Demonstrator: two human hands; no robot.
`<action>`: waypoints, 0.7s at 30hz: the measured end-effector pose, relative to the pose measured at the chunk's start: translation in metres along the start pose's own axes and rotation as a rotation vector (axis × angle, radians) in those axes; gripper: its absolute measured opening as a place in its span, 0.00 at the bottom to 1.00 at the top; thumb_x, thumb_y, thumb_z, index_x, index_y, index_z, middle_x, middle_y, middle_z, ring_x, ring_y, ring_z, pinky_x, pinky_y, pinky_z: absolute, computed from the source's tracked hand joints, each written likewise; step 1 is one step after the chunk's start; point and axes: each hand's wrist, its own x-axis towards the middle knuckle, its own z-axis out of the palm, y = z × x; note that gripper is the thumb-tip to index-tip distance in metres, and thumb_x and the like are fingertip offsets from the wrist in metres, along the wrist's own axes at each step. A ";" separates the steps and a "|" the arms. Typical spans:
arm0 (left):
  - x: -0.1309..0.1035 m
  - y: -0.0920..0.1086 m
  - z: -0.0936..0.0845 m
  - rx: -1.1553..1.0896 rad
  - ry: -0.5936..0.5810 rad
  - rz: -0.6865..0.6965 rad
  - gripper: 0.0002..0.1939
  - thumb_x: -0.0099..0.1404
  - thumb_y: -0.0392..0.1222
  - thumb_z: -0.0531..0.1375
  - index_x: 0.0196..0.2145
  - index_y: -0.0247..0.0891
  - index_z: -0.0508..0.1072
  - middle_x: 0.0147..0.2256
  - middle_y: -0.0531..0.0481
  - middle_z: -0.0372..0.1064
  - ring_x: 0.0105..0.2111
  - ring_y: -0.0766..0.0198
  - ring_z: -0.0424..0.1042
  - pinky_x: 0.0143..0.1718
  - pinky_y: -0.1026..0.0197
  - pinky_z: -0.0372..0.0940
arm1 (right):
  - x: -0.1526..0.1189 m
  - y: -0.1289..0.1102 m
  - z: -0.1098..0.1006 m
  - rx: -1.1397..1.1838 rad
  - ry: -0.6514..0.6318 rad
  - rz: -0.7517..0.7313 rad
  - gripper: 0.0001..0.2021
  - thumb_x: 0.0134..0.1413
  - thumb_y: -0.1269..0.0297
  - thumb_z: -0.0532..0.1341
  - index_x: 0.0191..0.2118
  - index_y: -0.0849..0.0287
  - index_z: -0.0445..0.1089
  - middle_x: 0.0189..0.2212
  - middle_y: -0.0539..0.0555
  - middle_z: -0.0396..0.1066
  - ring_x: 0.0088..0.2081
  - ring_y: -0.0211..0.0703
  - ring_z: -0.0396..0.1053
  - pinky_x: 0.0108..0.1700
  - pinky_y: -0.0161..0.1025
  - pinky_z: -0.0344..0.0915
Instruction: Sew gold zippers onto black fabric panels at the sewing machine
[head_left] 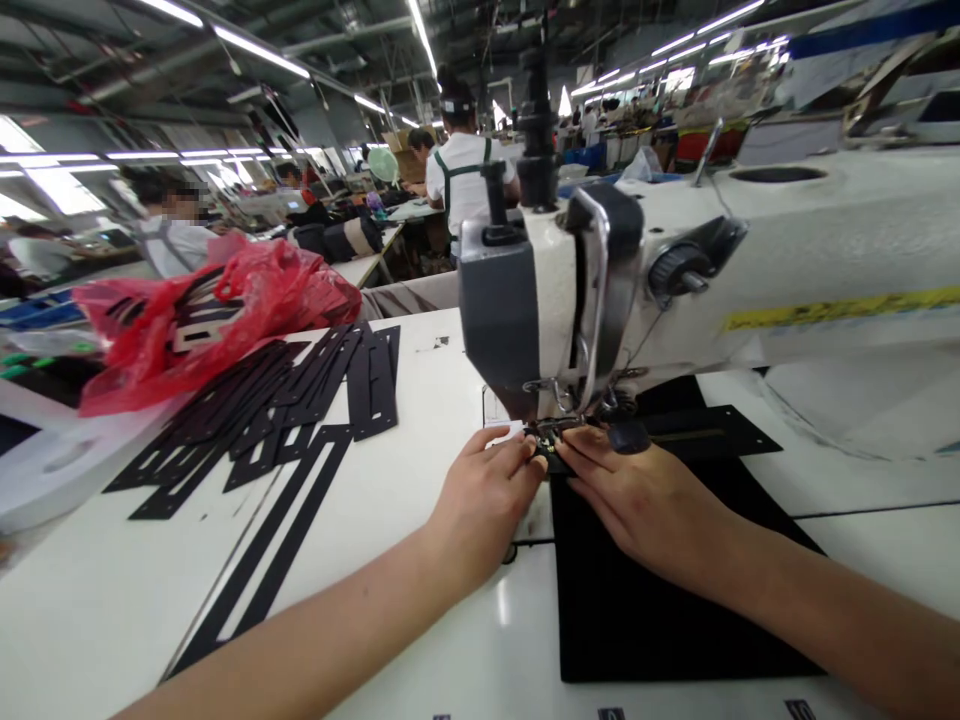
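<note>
A white and dark grey sewing machine (499, 310) stands over a black fabric panel (660, 610) that lies on the white table. A black slotted strip (712, 432) lies across the panel and runs under the machine head. My left hand (480, 505) is left of the presser foot, its fingertips closed at the front edge of the black work. Opposite it, my right hand (637, 490) presses closed fingers on the black strip just right of the needle area. The needle and the exact grip of the fingertips are partly hidden.
Several black cut strips (300, 390) are spread at the left, with a long slotted piece (277, 540) nearer me. A red plastic bag (225, 310) sits behind them. A person in a white shirt (465, 165) works beyond the table (405, 500).
</note>
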 end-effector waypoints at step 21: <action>0.000 -0.010 0.013 -0.040 0.058 -0.041 0.08 0.67 0.32 0.52 0.34 0.35 0.70 0.38 0.47 0.73 0.40 0.61 0.72 0.48 0.54 0.63 | 0.004 0.010 0.005 0.087 -0.015 0.038 0.16 0.57 0.75 0.50 0.51 0.60 0.65 0.45 0.59 0.71 0.50 0.45 0.67 0.54 0.48 0.61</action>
